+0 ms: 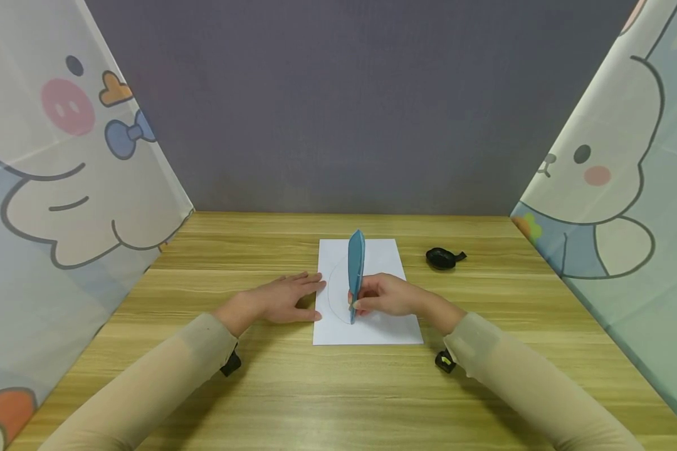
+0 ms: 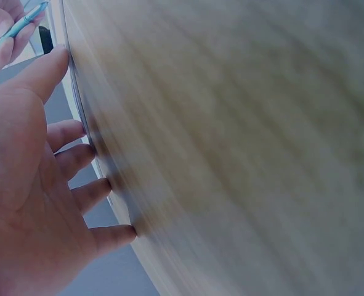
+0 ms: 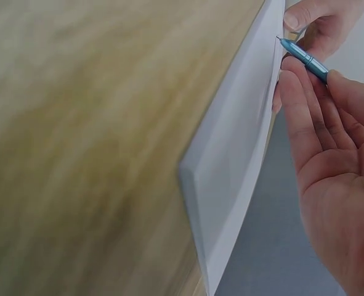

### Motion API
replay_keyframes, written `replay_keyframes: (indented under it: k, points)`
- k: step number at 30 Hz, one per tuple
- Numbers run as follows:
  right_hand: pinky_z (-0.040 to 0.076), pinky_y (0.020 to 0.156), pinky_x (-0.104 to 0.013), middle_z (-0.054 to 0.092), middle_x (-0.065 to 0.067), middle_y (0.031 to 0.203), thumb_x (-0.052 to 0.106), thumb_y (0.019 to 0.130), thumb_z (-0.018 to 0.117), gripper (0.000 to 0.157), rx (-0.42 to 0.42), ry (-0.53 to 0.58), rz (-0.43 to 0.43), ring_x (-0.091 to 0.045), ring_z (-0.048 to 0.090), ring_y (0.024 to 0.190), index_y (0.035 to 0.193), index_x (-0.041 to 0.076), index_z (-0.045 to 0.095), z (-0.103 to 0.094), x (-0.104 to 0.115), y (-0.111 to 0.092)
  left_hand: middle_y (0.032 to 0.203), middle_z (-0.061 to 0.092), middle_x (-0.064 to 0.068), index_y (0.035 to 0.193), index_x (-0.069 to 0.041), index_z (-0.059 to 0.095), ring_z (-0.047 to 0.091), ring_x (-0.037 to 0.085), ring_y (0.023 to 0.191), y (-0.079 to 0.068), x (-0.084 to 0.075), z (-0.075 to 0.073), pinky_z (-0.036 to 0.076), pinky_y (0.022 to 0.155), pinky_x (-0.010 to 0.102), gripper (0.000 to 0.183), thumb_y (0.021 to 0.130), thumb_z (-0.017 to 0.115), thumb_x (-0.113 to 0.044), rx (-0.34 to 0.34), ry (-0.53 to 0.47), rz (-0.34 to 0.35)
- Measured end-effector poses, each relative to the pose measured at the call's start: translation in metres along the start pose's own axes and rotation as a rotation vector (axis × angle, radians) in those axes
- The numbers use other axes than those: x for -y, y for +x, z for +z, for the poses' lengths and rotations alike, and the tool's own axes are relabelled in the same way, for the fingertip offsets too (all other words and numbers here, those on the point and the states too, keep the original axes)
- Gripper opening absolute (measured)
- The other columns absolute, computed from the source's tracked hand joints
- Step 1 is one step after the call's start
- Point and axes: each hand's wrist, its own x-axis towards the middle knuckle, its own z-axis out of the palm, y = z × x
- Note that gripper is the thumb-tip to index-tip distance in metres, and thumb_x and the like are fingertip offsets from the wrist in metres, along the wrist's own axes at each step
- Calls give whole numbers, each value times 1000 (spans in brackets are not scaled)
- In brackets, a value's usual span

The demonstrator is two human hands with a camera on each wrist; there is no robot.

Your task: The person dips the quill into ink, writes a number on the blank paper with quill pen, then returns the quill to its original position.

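A white sheet of paper (image 1: 395, 333) lies on the wooden table, with a thin curved line bowing out across its left half. My right hand (image 1: 390, 295) pinches a blue pen (image 1: 356, 257) with a broad, feather-like upper end, held nearly upright over the sheet. In the right wrist view, the fine tip of the blue pen (image 3: 308, 60) meets the paper at the end of the line. My left hand (image 1: 284, 299) lies flat at the paper's left edge, fingers straight and spread, fingertips on the sheet.
A small black oval object with a short strap (image 1: 442, 258) sits to the right of the paper. Behind the table (image 1: 327, 401) stands a grey panel (image 1: 338, 113). Cartoon-printed cloths (image 1: 51, 188) hang along the left and right sides.
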Motion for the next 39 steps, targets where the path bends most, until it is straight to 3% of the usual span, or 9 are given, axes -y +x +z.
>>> replay_keyframes:
  k: [7,19,28,39]
  points:
    - [68,92,-34,81,-16,110,6,109,66,14,-9,3,25,-18,78,100,118,-4,71,-2,0,-7,184,24,9,174,-14,34,22,42,170,-1,1,1,23,134,71,86,108,60,-62,-4,-1,9]
    - [68,93,-36,79,-22,113,6,109,66,16,-2,37,13,-27,78,106,118,-6,70,-10,-6,-21,185,21,7,175,-16,31,20,40,171,0,2,0,21,135,70,86,109,57,-64,12,5,7]
    - [67,94,-35,79,-22,114,7,109,66,18,-9,46,28,-22,78,105,120,-6,70,-18,-15,-30,185,21,7,175,-15,31,19,41,171,-1,3,0,21,134,71,85,110,56,-63,14,3,19]
    - [68,94,-37,77,-22,115,7,110,65,19,-9,73,47,-25,79,106,121,-8,67,-26,-22,-40,185,20,7,176,-16,30,18,41,171,-1,2,0,20,135,71,86,109,57,-64,18,-5,12]
